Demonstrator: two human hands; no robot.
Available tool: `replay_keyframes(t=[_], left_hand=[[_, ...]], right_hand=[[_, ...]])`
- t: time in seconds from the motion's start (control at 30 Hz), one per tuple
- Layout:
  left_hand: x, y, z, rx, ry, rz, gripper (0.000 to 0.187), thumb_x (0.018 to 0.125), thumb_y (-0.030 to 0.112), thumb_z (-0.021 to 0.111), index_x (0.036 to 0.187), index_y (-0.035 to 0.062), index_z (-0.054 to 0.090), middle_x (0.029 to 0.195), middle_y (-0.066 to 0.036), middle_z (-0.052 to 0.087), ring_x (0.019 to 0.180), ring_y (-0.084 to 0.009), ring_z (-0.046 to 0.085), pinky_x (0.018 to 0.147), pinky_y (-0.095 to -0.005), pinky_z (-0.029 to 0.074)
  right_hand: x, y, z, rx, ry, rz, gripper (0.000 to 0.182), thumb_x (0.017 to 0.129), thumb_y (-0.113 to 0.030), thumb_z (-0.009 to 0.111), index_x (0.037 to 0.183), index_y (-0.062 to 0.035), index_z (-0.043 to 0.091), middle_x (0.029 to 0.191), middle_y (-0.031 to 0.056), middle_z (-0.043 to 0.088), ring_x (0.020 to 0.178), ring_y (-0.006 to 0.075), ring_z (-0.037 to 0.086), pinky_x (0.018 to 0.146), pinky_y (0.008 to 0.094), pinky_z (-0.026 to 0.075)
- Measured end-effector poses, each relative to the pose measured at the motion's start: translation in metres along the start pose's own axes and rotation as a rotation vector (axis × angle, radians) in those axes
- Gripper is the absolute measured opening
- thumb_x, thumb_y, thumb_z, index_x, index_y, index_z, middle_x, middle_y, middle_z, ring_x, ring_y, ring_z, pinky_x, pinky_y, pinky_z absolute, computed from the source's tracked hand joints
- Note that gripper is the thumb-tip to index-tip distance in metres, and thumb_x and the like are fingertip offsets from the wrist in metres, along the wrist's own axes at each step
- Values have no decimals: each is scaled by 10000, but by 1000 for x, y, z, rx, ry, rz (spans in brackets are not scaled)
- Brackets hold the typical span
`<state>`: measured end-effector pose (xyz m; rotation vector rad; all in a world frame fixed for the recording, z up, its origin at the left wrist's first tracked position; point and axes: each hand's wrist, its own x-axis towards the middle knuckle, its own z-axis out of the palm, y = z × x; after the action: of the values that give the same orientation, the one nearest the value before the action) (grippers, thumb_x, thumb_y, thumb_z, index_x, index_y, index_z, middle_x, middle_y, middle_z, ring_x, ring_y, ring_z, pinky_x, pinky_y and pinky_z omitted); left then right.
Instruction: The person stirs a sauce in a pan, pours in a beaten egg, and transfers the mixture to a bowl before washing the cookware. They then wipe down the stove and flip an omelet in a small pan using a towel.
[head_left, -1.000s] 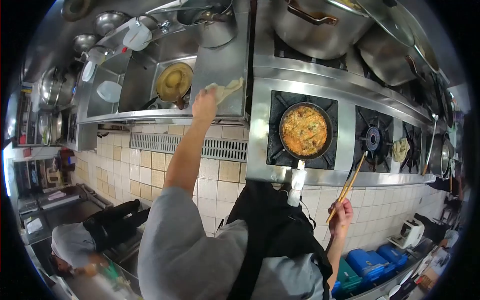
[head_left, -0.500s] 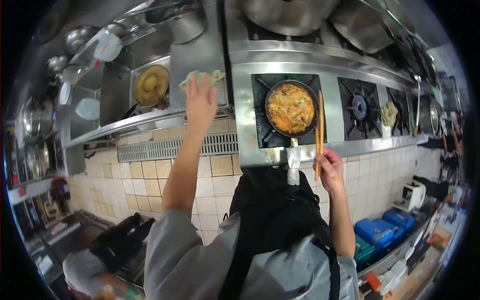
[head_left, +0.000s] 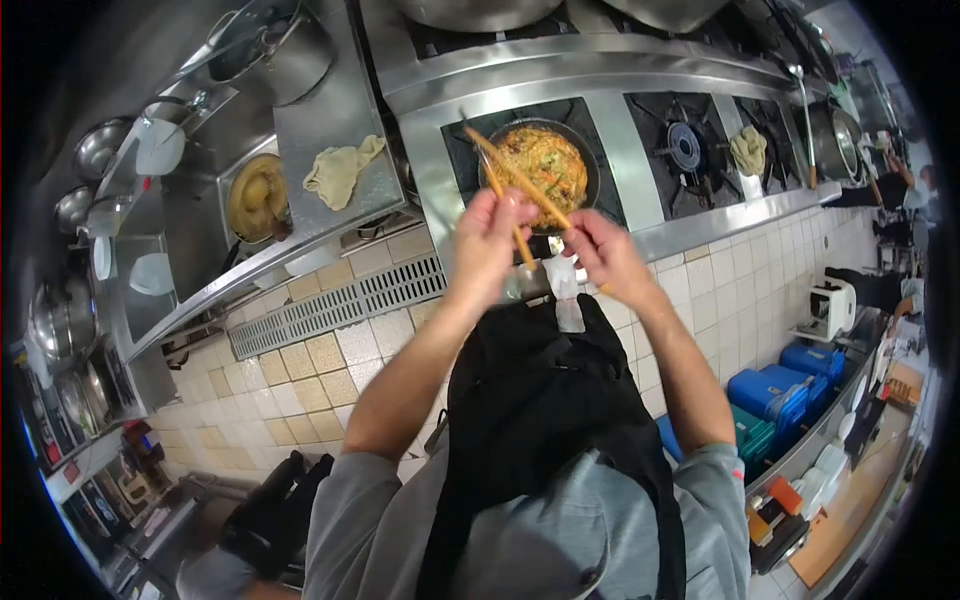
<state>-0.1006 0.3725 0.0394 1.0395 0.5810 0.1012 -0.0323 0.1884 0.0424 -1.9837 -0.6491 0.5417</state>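
Note:
In front of my body, my left hand [head_left: 487,245] pinches one long wooden chopstick [head_left: 524,248], which slants down past its fingers. To its right, my right hand [head_left: 608,258] grips the lower end of the other chopstick [head_left: 542,200], which crosses over toward the upper left. Both sticks are above the near-left side of a dark frying pan [head_left: 594,180] on a burner. Inside the pan lies a yellow-orange cooked mixture [head_left: 550,160] with green and dark bits. The pan's handle is wrapped in white cloth or paper [head_left: 564,285] and points toward my apron.
A crumpled beige cloth [head_left: 343,172] lies on the steel counter, left. The sink beside it holds a brown-stained pan [head_left: 258,198]. A second cloth [head_left: 748,150] and a ladle [head_left: 805,125] are on the stove's right. Another person [head_left: 225,570] is behind at lower left.
My left hand has left the cloth on the counter and come right to the chopsticks. My right hand has moved left and up; the two sticks, formerly together in it, are now split between both hands.

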Motion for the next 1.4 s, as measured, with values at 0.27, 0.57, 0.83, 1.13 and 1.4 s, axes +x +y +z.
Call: replay_keyframes(t=[0.27,0.57,0.83,1.13,1.4], left_hand=[[58,30,-71,1359,-19,436,340,986,196,549,1292,50,572,945,-247,700,850,-379,709,811,-487,563],[65,59,-46,1764,-194,373,346,947,134,554,1286,159,620,1027,-190,697,949,-408,673,828,-511,545],[98,35,-37,1904,-231,306,344,912,61,528,1236,112,634,1082,-170,679,1038,-377,666,885,-487,549],[65,22,-37,1935,-288,207,259,956,95,475,1140,32,646,1084,-184,685,984,-367,701,828,-467,581],[28,18,-25,1955,-395,233,298,946,83,487,1213,54,617,1051,-199,684,951,-393,698,811,-490,572]], right_hand=[[10,41,-40,-448,65,-63,349,903,-23,597,1245,-42,533,802,236,661,752,423,671,653,479,536],[22,38,-44,-678,-6,-28,404,863,-59,605,1265,-94,585,911,162,697,819,376,690,699,479,559],[33,65,-35,-765,41,-23,426,865,-82,605,1290,-99,593,918,204,691,818,398,683,729,490,566],[-8,62,-30,-645,53,-31,461,827,17,576,1282,-44,609,851,212,666,788,388,666,689,476,539],[-21,59,-45,-638,32,9,434,830,-29,592,1262,-68,614,835,215,677,796,405,678,719,499,557]])
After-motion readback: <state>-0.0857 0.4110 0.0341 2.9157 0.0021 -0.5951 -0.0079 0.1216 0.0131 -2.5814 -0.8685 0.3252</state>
